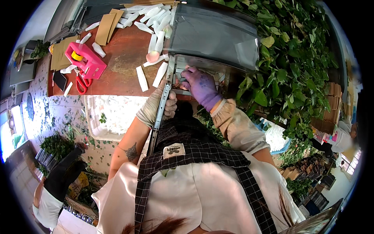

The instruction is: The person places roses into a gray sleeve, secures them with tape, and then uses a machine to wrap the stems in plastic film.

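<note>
My right hand (201,86), in a purple glove, reaches into an open drawer (218,70) under a dark grey top. Its fingers are bent together among small pinkish pieces; what they pinch, if anything, is hidden. In a pale, stained glove, my left hand (170,106) curls its fingers around a long metal drawer slide (159,117) that sticks out toward my body. Just left of the drawer, white foam net sleeves (142,78) lie on the reddish-brown table (120,58), with a pale pink round thing (152,57) among them.
A pink tape dispenser (93,66), red scissors (81,84), a dark phone (59,80) and cardboard strips (104,30) lie on the table. Below its edge stands a white basket (93,126). Leafy stems (288,74) crowd the right side. Other people (48,206) are at the lower left and far right.
</note>
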